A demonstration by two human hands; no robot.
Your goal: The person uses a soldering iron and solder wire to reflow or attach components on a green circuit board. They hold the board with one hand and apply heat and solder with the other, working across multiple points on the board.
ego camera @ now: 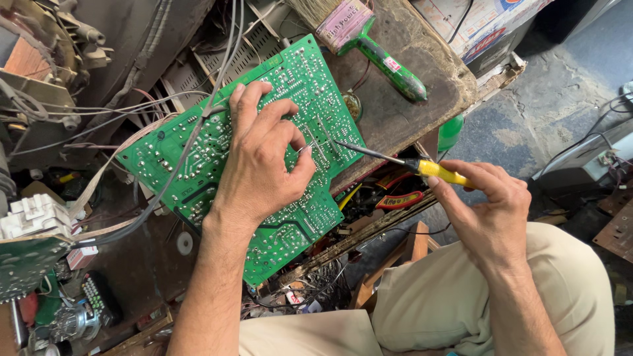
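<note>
A large green circuit board (198, 151) lies solder side up, tilted across the cluttered bench. My left hand (260, 161) rests on it, thumb and forefinger pinching a thin strand of solder wire (304, 148) near the board's middle. My right hand (484, 211) grips a soldering iron with a yellow handle (442, 173). Its dark metal tip (343, 144) touches the board just right of my left fingertips.
A green-handled paintbrush (379, 56) lies on a worn wooden board (422, 99) behind the circuit board. Grey cables (198, 118) cross the board's left side. Loose parts, wires and another board (26, 264) crowd the left. My beige-trousered knees (461, 296) are below.
</note>
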